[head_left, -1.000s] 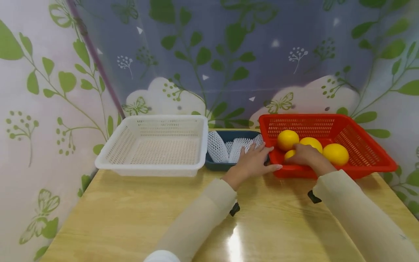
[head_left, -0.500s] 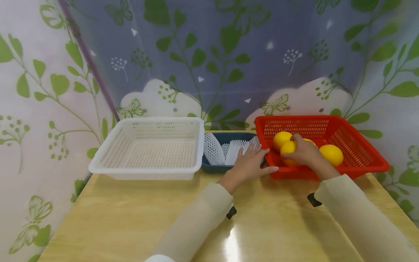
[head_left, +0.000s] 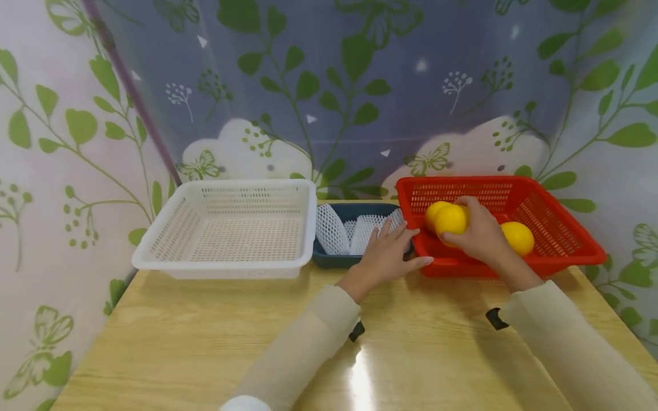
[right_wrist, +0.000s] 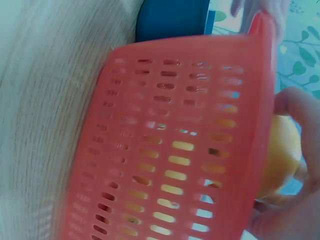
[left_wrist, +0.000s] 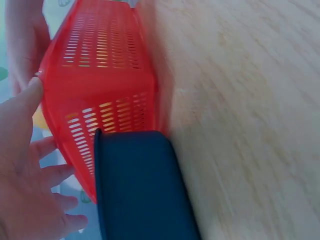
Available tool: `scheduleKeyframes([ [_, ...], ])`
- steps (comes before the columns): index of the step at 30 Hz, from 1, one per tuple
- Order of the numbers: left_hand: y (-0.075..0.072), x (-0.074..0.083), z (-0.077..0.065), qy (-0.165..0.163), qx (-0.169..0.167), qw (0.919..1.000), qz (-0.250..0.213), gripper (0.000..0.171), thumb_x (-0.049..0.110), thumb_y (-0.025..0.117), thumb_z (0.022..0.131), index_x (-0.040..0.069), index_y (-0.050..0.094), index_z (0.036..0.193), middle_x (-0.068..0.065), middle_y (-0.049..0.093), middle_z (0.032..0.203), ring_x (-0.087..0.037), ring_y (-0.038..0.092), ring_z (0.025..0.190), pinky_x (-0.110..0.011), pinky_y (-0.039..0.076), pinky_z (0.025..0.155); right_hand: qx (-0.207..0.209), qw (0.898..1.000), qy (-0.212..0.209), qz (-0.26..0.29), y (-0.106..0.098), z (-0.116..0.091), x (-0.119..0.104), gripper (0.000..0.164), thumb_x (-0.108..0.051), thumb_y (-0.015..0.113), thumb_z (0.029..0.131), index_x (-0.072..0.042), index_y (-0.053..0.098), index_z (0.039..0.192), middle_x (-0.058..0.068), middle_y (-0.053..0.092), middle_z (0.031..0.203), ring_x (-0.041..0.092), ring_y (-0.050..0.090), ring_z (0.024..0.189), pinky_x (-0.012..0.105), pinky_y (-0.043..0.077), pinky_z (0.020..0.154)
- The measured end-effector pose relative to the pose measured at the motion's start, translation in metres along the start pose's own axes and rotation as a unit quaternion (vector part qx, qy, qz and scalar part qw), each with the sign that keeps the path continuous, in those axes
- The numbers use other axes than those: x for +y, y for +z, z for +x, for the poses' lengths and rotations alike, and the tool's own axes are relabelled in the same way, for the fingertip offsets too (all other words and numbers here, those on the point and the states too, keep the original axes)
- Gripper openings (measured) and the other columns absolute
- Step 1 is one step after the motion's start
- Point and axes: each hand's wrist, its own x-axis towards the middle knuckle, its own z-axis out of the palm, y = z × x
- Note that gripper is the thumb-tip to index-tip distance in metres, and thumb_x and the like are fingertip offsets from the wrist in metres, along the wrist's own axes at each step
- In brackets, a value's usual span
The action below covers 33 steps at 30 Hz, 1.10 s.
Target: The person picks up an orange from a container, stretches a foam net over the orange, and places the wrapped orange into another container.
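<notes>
In the head view my right hand [head_left: 480,234] grips a yellow orange [head_left: 451,221], lifted to about rim height over the red basket [head_left: 565,260]. Another orange [head_left: 430,213] shows partly behind it, and one more orange [head_left: 518,238] lies to the right of my wrist. My left hand [head_left: 386,251] spreads its fingers at the basket's left front corner, thumb right at the rim. Under those fingers are white foam net sleeves [head_left: 331,229] in a dark blue tray [head_left: 334,261]. The right wrist view shows the held orange [right_wrist: 281,155] just past the basket wall, fingers curled round it.
A white perforated basket [head_left: 221,266] stands left of the blue tray on the wooden table [head_left: 231,337]. Red basket, tray and white basket sit side by side along the back edge. A printed curtain [head_left: 288,74] hangs right behind them.
My right hand has raised an orange from low in the red basket, up and slightly left. The left hand keeps its place at the basket corner. The head view has shifted a little.
</notes>
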Motion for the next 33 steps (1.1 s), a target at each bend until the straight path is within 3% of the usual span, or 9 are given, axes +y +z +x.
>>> scheduleKeyframes([
  [10, -0.005, -0.009, 0.0, 0.011, -0.006, 0.9993, -0.037, 0.067, 0.065, 0.026, 0.088, 0.028, 0.026, 0.143, 0.001, 0.015, 0.151, -0.028, 0.001, 0.139, -0.047, 0.01, 0.111, 0.077, 0.993, -0.082, 0.021, 0.001, -0.01, -0.02, 0.073, -0.024, 0.075, 0.071, -0.006, 0.034, 0.129, 0.018, 0.04, 0.124, 0.037, 0.045, 0.098, 0.058, 0.043, 0.08],
  [13, -0.011, -0.012, 0.001, 0.017, 0.019, 0.9957, -0.088, 0.065, 0.059, 0.024, 0.092, 0.019, 0.026, 0.143, -0.003, 0.015, 0.151, -0.026, 0.009, 0.138, -0.043, 0.012, 0.111, 0.094, 0.99, -0.099, 0.027, 0.002, -0.013, -0.025, 0.073, -0.021, 0.076, 0.069, -0.006, 0.035, 0.127, 0.017, 0.041, 0.124, 0.036, 0.046, 0.098, 0.057, 0.044, 0.078],
  [16, -0.02, -0.015, 0.0, 0.023, 0.057, 0.9835, -0.17, 0.063, 0.055, 0.029, 0.093, 0.016, 0.026, 0.143, -0.003, 0.02, 0.149, -0.021, 0.019, 0.136, -0.04, 0.018, 0.11, 0.107, 0.986, -0.119, 0.036, 0.002, -0.016, -0.03, 0.073, -0.019, 0.077, 0.067, -0.006, 0.036, 0.126, 0.017, 0.042, 0.122, 0.036, 0.047, 0.096, 0.056, 0.045, 0.075],
  [20, -0.032, -0.018, -0.007, 0.024, 0.08, 0.954, -0.288, 0.062, 0.054, 0.037, 0.092, 0.021, 0.024, 0.143, 0.001, 0.026, 0.146, -0.017, 0.029, 0.131, -0.041, 0.029, 0.105, 0.126, 0.976, -0.17, 0.045, 0.006, -0.021, -0.036, 0.075, -0.016, 0.08, 0.062, -0.007, 0.038, 0.124, 0.017, 0.045, 0.119, 0.034, 0.048, 0.095, 0.054, 0.047, 0.072],
  [22, -0.046, -0.015, -0.018, 0.017, 0.064, 0.9352, -0.348, 0.059, 0.048, 0.041, 0.093, 0.023, 0.023, 0.143, 0.0, 0.026, 0.146, -0.02, 0.033, 0.129, -0.041, 0.034, 0.102, 0.137, 0.968, -0.206, 0.052, 0.009, -0.024, -0.04, 0.077, -0.013, 0.081, 0.059, -0.005, 0.038, 0.123, 0.017, 0.045, 0.119, 0.032, 0.049, 0.097, 0.052, 0.048, 0.073],
  [27, -0.066, -0.017, -0.038, -0.003, -0.006, 0.8703, -0.492, 0.058, 0.033, 0.051, 0.093, 0.027, 0.022, 0.142, -0.005, 0.026, 0.145, -0.023, 0.042, 0.123, -0.037, 0.043, 0.094, 0.154, 0.94, -0.291, 0.094, 0.023, -0.032, -0.053, 0.078, -0.007, 0.083, 0.054, 0.002, 0.039, 0.118, 0.017, 0.045, 0.12, 0.028, 0.047, 0.106, 0.032, 0.045, 0.087],
  [29, -0.062, -0.026, -0.042, -0.007, -0.029, 0.8412, -0.54, 0.058, 0.033, 0.051, 0.092, 0.03, 0.021, 0.141, -0.004, 0.027, 0.144, -0.022, 0.045, 0.12, -0.039, 0.044, 0.093, 0.153, 0.929, -0.316, 0.113, 0.032, -0.036, -0.06, 0.077, -0.007, 0.083, 0.053, 0.004, 0.04, 0.115, 0.018, 0.045, 0.122, 0.028, 0.046, 0.109, 0.022, 0.04, 0.092],
  [32, -0.059, -0.036, -0.051, -0.023, -0.073, 0.8113, -0.58, 0.056, 0.036, 0.05, 0.092, 0.032, 0.022, 0.14, -0.005, 0.033, 0.14, -0.023, 0.051, 0.112, -0.044, 0.043, 0.093, 0.144, 0.915, -0.347, 0.145, 0.046, -0.045, -0.069, 0.075, -0.007, 0.083, 0.053, 0.006, 0.04, 0.113, 0.02, 0.045, 0.124, 0.028, 0.045, 0.111, 0.016, 0.035, 0.096],
  [33, -0.059, -0.039, -0.055, -0.03, -0.089, 0.806, -0.584, 0.055, 0.037, 0.05, 0.092, 0.033, 0.022, 0.14, -0.006, 0.036, 0.138, -0.023, 0.054, 0.109, -0.044, 0.043, 0.093, 0.14, 0.912, -0.355, 0.151, 0.05, -0.047, -0.07, 0.074, -0.007, 0.083, 0.053, 0.006, 0.041, 0.113, 0.021, 0.044, 0.124, 0.028, 0.046, 0.111, 0.015, 0.036, 0.095],
])
